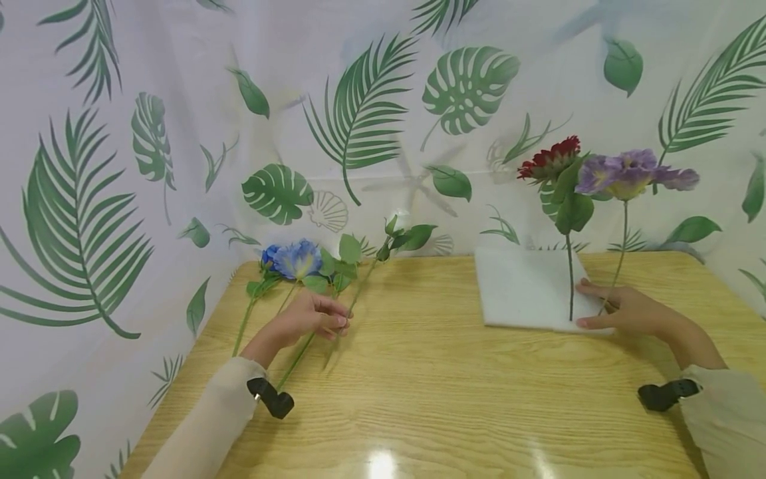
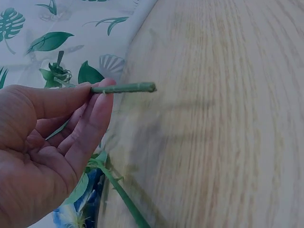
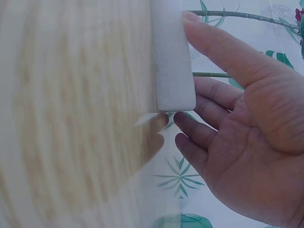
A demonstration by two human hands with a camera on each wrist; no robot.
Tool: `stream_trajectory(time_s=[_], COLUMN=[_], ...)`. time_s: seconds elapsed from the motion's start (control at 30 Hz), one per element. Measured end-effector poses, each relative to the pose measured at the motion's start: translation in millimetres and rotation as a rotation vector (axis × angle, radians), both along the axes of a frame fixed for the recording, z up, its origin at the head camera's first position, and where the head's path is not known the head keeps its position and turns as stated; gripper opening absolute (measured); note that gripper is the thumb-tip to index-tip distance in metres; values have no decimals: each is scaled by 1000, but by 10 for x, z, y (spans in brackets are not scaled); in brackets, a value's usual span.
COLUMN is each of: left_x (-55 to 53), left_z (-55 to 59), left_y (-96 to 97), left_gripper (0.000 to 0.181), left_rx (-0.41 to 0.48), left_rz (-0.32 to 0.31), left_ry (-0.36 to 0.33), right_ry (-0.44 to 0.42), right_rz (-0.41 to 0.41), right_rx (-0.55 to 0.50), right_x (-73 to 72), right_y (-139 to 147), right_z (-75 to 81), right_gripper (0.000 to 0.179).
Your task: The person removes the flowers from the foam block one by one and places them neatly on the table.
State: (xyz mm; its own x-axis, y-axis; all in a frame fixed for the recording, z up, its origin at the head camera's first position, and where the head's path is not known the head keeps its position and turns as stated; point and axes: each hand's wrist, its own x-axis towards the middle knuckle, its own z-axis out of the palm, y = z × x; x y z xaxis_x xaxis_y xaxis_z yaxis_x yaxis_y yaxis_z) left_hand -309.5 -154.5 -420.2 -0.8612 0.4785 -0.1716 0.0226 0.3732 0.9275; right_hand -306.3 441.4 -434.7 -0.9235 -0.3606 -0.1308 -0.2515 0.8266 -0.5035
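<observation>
My left hand (image 1: 311,318) pinches a leafy green stem (image 1: 362,287) between thumb and fingertips, tilted above the table, its leaves towards the back wall. In the left wrist view the cut end of this stem (image 2: 137,87) sticks out past the fingers. At the right, a white foam block (image 1: 520,293) lies flat on the table. A red flower (image 1: 553,159) and a purple flower (image 1: 628,169) stand upright on stems over its right part. My right hand (image 1: 634,311) rests at the block's front right corner, thumb tip and loosely extended fingers against the foam (image 3: 175,61).
Beneath and beside the left hand lie a light blue flower (image 1: 298,258), a dark blue flower (image 1: 269,255) and another leafy stem (image 1: 296,362) on the wooden table (image 1: 419,392). A leaf-printed curtain (image 1: 383,86) hangs behind and along the left side.
</observation>
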Motion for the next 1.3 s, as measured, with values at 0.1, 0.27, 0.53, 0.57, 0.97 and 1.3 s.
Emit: stream_trajectory(time_s=[0.1,0.27,0.53,0.57,0.97,1.3], left_x=[6,15,-7,-6,41,50], left_z=[-18,-43,-100,-100,-77,-80], left_y=[10,26,17,17,31,-3], left_gripper=[30,30,30,30,29,29], left_rx=[0,-5,-11,-11,-29,-38], left_rz=[-15,-29,-34,-35,-22,-26], left_ry=[-10,-35,-73,-77,-127,-124], right_ry=[-2,-7,-6,-8,-6,-6], right_rz=[0,1,-3,-4,-3,-4], right_rx=[-6,-16,-17,-19,-15,-16], right_x=[-3,-8,-8,-8,3,17], right_y=[1,4,-7,-8,-7,-16], right_z=[-1,-4,3,5,-5,4], right_gripper=[87,87,87,87,87,87])
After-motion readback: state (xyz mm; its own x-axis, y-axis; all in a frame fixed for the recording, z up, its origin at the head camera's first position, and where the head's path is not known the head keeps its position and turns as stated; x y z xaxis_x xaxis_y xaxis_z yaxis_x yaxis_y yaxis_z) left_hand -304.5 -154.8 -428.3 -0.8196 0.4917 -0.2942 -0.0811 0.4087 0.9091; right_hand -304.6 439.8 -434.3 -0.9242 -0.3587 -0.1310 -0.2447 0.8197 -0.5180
